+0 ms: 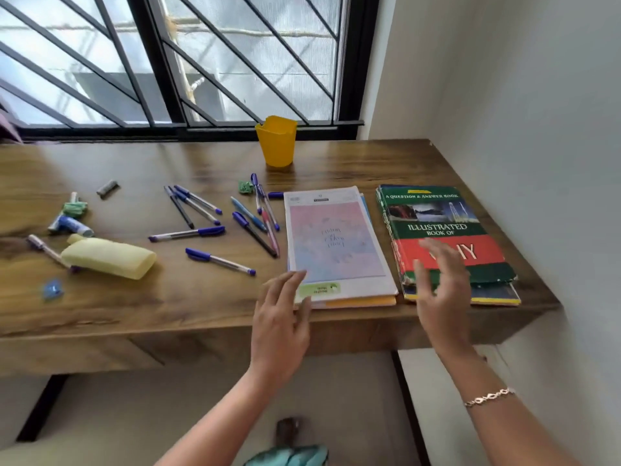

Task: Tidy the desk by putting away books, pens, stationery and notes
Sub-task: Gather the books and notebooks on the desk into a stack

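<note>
A stack of notebooks (339,243) with a pink-and-blue cover lies near the desk's front edge. To its right lies a green-and-red illustrated book (440,216) on top of other books. My left hand (282,317) is open, its fingertips at the notebook stack's near left corner. My right hand (440,287) hovers open and blurred over the illustrated book's near edge, holding nothing. Several blue pens (215,260) are scattered left of the notebooks. A yellow pen cup (277,142) stands at the back by the window.
A yellow pencil pouch (107,257), a glue stick (72,227), green crumpled bits (75,208), a grey eraser (107,188) and a blue sharpener (53,289) lie on the left of the wooden desk (188,297). A wall borders the desk's right end.
</note>
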The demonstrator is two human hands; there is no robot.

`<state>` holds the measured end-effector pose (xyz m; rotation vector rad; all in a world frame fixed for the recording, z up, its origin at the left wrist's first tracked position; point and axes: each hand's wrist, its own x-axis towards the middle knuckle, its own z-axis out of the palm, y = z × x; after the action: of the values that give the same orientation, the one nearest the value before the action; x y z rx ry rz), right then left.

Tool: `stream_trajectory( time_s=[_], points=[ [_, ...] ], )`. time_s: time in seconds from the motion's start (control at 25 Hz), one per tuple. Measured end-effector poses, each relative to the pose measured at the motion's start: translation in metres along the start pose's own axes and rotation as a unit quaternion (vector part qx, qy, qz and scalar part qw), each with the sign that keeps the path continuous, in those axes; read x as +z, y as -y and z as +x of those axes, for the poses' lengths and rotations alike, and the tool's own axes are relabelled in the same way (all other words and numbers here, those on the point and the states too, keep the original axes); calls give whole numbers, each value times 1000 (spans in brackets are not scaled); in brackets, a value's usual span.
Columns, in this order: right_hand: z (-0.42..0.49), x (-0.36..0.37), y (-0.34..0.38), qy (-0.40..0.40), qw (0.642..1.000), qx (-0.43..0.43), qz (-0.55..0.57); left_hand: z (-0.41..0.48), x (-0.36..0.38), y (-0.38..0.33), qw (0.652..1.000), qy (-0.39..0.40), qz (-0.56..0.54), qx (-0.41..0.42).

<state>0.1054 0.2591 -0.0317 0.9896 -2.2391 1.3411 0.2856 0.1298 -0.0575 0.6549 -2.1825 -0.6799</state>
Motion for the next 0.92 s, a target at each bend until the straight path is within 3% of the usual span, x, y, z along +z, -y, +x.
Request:
stream_trajectory(
  time_s=[0.08,0.16,0.2,0.28,0.32,0.36,0.44,0.52,0.64,0.68,0.84,0.92],
  points=[
    [-23,-17,-8,-63,990,71,103,-27,-7,3,992,-73,-63,-81],
    [-45,-25,-18,-110,950,195,220,-47,-15,15,943,-101,-160,-276],
    [-55,-27,-24,-139,914,273,266,-53,-18,26,879,-104,-221,-410],
    [-73,-26,-42,-190,824,440,302,-59,-23,54,705,-84,-323,-625],
    [-82,-25,-52,-204,774,517,305,-61,-25,67,640,-82,-350,-679],
    [-90,-21,-62,-206,723,581,312,-60,-28,81,599,-97,-362,-708],
    [-98,-11,-80,-197,641,662,335,-56,-28,108,568,-132,-373,-722],
    [-94,3,-92,-189,595,702,343,-50,-28,135,554,-150,-403,-713],
    [-82,25,-96,-179,580,713,350,-45,-25,163,563,-173,-436,-680],
    [-80,32,-101,-173,583,707,361,-45,-23,170,544,-190,-459,-676],
    [-73,53,-112,-150,529,714,434,-45,-18,181,464,-254,-535,-658],
    [-76,54,-118,-159,537,710,426,-45,-15,187,439,-278,-543,-660]
  ],
)
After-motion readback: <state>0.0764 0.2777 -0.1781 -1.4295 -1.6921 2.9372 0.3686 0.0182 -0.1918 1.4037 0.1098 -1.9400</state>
